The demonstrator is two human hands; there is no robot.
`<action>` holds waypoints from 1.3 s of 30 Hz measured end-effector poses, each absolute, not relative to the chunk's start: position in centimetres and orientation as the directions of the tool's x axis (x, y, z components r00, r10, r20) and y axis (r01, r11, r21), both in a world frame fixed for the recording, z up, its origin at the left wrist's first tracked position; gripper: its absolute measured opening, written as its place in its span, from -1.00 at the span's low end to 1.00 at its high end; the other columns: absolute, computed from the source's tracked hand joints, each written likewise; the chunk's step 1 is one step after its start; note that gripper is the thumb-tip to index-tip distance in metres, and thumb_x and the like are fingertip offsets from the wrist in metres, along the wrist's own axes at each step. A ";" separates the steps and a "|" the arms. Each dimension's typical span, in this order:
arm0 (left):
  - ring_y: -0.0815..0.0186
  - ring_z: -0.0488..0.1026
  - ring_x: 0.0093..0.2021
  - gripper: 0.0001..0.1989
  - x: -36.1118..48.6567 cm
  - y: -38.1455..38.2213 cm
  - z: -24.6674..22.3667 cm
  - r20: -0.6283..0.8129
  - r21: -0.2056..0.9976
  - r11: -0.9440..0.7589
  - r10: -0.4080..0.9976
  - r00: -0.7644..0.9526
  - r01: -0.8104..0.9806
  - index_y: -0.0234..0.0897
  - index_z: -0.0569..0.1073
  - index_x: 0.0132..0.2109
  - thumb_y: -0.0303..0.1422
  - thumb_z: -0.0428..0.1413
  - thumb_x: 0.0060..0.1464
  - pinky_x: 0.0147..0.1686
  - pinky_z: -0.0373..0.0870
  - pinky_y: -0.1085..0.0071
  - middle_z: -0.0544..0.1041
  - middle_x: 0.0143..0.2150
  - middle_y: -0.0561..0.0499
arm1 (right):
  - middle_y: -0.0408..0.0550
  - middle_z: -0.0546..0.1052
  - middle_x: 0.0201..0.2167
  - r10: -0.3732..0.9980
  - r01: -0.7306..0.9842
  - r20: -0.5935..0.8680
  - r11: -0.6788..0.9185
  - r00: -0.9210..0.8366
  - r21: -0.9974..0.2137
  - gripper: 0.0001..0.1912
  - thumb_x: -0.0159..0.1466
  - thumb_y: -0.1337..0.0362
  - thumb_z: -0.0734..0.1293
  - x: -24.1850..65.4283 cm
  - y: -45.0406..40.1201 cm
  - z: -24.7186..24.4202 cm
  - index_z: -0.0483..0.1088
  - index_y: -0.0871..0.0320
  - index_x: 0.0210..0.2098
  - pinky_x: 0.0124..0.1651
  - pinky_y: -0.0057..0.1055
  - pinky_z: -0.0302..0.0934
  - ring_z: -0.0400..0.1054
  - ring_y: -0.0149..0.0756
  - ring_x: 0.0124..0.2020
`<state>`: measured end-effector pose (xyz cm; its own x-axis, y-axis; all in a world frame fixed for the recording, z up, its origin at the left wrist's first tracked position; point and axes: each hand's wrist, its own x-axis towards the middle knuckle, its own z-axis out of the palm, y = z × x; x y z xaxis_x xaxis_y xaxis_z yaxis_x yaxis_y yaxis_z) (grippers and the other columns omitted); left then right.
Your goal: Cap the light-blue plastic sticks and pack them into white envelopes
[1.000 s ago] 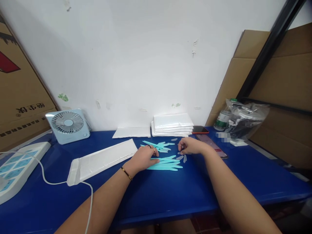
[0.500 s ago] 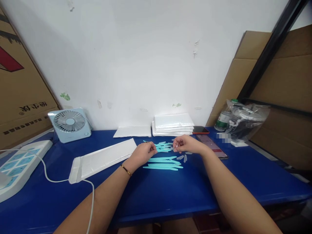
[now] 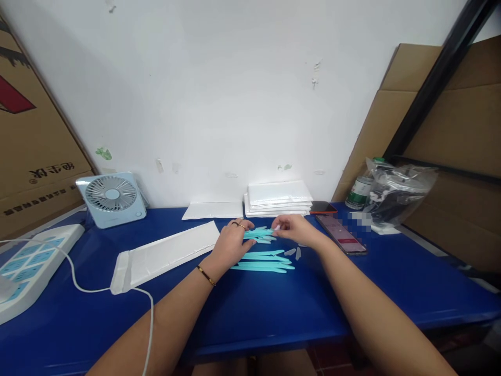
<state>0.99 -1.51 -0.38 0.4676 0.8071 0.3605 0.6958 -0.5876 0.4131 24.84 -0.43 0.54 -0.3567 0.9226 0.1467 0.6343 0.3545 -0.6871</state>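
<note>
Slim turquoise sticks that look like eyebrow razors lie on the blue table, in a loose pile (image 3: pixel 263 236) with a row of several razors (image 3: pixel 266 266) nearer me. My left hand (image 3: pixel 231 241) curls around the left ends of the pile, thumb and fingers on either side of it. At the right ends, my right hand (image 3: pixel 290 230) pinches a small whitish translucent piece (image 3: pixel 276 228), perhaps a blade cap. Similar clear pieces (image 3: pixel 290 252) rest just right of the row. The fingers partly hide the pile.
A long white padded envelope (image 3: pixel 168 256) lies left of my left hand. Behind the razors is a stack of white envelopes (image 3: pixel 278 194). A phone (image 3: pixel 340 235) lies at right, near a bagged item (image 3: pixel 395 193). A fan (image 3: pixel 112 199), a power strip (image 3: pixel 37 261) and its cable stand left.
My left hand has moved slightly up and spread its thumb and fingers around the razor pile. My right hand has shifted left, closer to the pile, with the small piece.
</note>
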 end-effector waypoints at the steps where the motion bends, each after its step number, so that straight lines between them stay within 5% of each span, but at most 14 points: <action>1: 0.18 0.35 -0.07 -0.71 0.9 -1.6 -0.3 0.352 0.403 -0.602 0.797 0.491 0.690 -0.21 0.39 -0.07 -0.26 0.10 0.03 -0.09 0.26 0.32 0.43 -0.08 -0.06 | -0.13 0.43 -0.51 0.927 0.674 0.186 0.367 -0.327 -0.641 -0.75 0.05 0.15 0.38 25.5 -0.4 0.8 0.44 0.16 -0.31 -0.41 -0.46 0.17 0.29 -0.38 -0.49; 3: 0.20 0.37 -0.11 -0.75 0.8 -1.7 -0.4 0.267 0.382 -0.638 0.769 0.581 0.669 -0.20 0.43 -0.14 -0.23 0.10 0.03 -0.13 0.27 0.35 0.45 -0.14 -0.03 | -0.09 0.44 -0.42 0.918 0.720 0.172 0.388 -0.357 -0.575 -0.72 0.02 0.12 0.39 26.7 -0.5 1.5 0.47 0.15 -0.32 -0.39 -0.46 0.16 0.29 -0.36 -0.43; 9: 0.31 0.40 -0.29 -0.86 0.6 -1.3 -1.0 0.072 0.380 -0.620 0.760 0.646 0.687 -0.20 0.46 -0.29 -0.25 0.08 0.03 -0.37 0.25 0.48 0.49 -0.32 0.05 | -0.09 0.48 -0.44 0.826 0.790 -0.186 0.407 -0.533 -0.459 -0.73 -0.06 0.12 0.44 27.3 -0.8 1.8 0.52 0.15 -0.42 -0.41 -0.50 0.12 0.32 -0.35 -0.43; 15: 0.32 0.39 -0.38 -0.83 0.7 -1.3 -0.7 0.040 0.387 -0.570 0.796 0.604 0.725 -0.23 0.46 -0.40 -0.31 0.01 0.05 -0.45 0.19 0.48 0.49 -0.38 0.02 | -0.13 0.49 -0.57 0.788 0.790 -0.293 0.358 -0.541 -0.497 -0.85 -0.02 0.24 0.37 26.5 -0.9 1.3 0.47 0.18 -0.46 -0.49 -0.51 0.13 0.34 -0.38 -0.54; 19: 0.32 0.38 -0.39 -0.83 0.7 -1.6 -0.7 0.059 0.422 -0.532 0.824 0.564 0.734 -0.24 0.42 -0.41 -0.35 -0.03 0.05 -0.44 0.19 0.46 0.49 -0.36 0.01 | -0.14 0.49 -0.55 0.847 0.760 -0.183 0.326 -0.499 -0.562 -0.87 -0.03 0.29 0.36 26.8 -1.2 1.8 0.43 0.19 -0.46 -0.48 -0.52 0.15 0.32 -0.39 -0.53; 27: 0.37 0.31 -0.44 -0.84 -0.1 -0.9 -0.6 0.108 0.707 -0.409 0.869 0.483 0.577 -0.22 0.27 -0.27 -0.31 -0.16 0.14 -0.45 0.21 0.47 0.42 -0.41 0.08 | -0.08 0.52 -0.48 0.910 0.446 0.158 0.332 -0.384 -0.831 -0.82 0.03 0.20 0.39 27.8 -0.9 2.3 0.41 0.21 -0.47 -0.28 -0.40 0.29 0.41 -0.32 -0.40; 39: 0.37 0.26 -0.42 -0.86 -0.3 0.0 -1.2 0.164 0.716 -0.416 0.881 0.444 0.561 -0.23 0.28 -0.30 -0.30 -0.12 0.12 -0.41 0.18 0.46 0.35 -0.43 0.09 | -0.06 0.53 -0.43 0.867 0.390 0.345 0.475 -0.358 -0.789 -0.83 -0.03 0.21 0.45 26.7 -0.9 2.2 0.46 0.19 -0.52 -0.24 -0.34 0.31 0.42 -0.28 -0.36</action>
<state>-0.32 0.04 -1.19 0.4438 0.8809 0.1644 0.5609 -0.4161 0.7157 26.68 -0.93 2.15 -0.3582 0.8675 0.3453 0.3896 0.4749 -0.7891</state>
